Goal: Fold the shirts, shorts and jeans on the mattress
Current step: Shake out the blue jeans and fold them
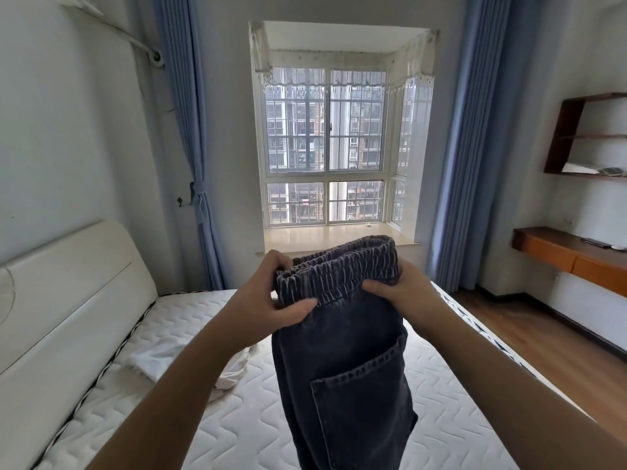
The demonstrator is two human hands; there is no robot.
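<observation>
Jeans: I see dark jeans (342,364) held up over the mattress (244,432), waistband on top.
Hands: left hand (271,301) and right hand (402,291), fingers clamped on the waistband.
Left: white shirt (159,359) lying crumpled.

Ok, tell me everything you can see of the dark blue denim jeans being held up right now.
The dark blue denim jeans hang upright in the air above the white quilted mattress, held by the gathered elastic waistband, which looks paler and faded. The left hand and right hand each pinch the waistband at its ends. A stitched patch pocket faces the camera. The legs drop out of view at the bottom edge, so their ends cannot be seen.
</observation>
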